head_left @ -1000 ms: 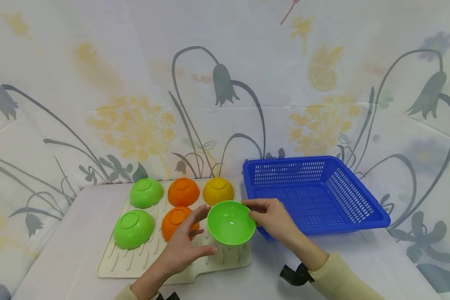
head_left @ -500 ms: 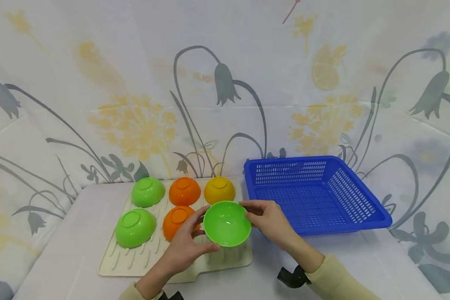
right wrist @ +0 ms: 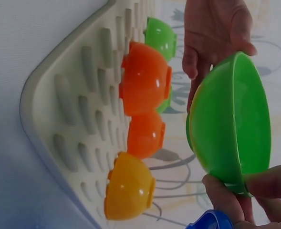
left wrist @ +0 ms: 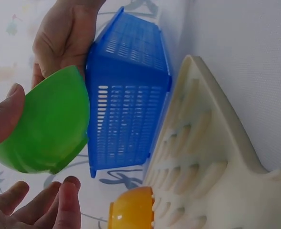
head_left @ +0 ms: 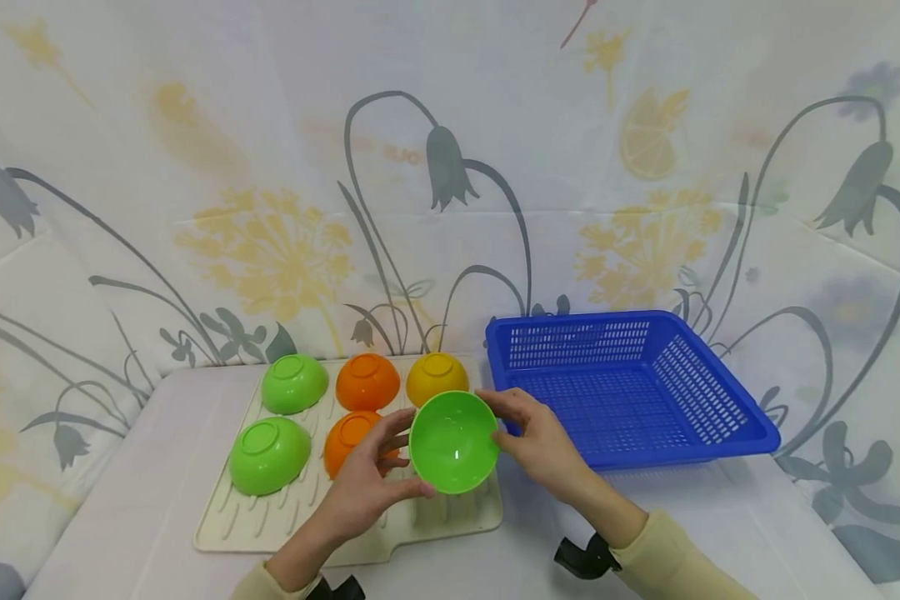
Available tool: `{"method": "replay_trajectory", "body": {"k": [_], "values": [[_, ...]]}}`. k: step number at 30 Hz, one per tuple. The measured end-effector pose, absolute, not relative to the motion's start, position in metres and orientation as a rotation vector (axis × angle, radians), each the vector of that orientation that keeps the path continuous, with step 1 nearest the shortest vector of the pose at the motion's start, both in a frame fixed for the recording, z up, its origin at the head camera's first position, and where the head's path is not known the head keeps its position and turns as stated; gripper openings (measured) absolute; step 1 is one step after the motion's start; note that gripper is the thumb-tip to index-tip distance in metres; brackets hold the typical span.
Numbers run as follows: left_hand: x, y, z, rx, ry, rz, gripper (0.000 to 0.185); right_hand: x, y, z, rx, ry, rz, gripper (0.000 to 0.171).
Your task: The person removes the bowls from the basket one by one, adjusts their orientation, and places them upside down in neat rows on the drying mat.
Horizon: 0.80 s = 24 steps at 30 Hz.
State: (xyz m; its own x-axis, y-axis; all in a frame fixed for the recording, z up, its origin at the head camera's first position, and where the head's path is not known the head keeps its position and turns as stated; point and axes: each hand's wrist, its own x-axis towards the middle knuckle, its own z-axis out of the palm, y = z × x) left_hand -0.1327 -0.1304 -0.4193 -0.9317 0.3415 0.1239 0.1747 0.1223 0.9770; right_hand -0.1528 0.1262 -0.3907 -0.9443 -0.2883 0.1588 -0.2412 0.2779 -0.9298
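Observation:
A green bowl (head_left: 453, 443) is held up above the drying mat, its inside facing me in the head view. My right hand (head_left: 543, 437) pinches its rim from the right, thumb on the inside and fingers on the outside in the right wrist view. Around the bowl's left side my left hand (head_left: 371, 479) is spread, its thumb right at the lower rim. In the left wrist view, a small gap shows between the left fingertips (left wrist: 69, 188) and the green bowl (left wrist: 47, 124).
Upside down on the cream drying mat (head_left: 240, 533) sit two green bowls (head_left: 270, 457), two orange bowls (head_left: 367, 383) and a yellow bowl (head_left: 437, 379). A blue perforated basket (head_left: 585, 462) stands to the right. Behind hangs a flower-patterned cloth (head_left: 450, 250).
My left hand has come in to the bowl's left side, its fingers at the bowl half a second ago. The bowl has shifted slightly left and tipped its inside more towards me.

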Motion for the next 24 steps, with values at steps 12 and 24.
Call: {"method": "replay_trajectory", "body": {"k": [12,24], "values": [[-0.138,-0.135,-0.421,0.608,2.155,1.992,0.076,-0.152,0.127,-0.393,-0.586,2.390,-1.898,0.049],[-0.137,-0.142,-0.412,0.612,2.450,1.842,0.069,-0.152,0.131,-0.391,-0.598,2.253,-1.891,0.047]]}}
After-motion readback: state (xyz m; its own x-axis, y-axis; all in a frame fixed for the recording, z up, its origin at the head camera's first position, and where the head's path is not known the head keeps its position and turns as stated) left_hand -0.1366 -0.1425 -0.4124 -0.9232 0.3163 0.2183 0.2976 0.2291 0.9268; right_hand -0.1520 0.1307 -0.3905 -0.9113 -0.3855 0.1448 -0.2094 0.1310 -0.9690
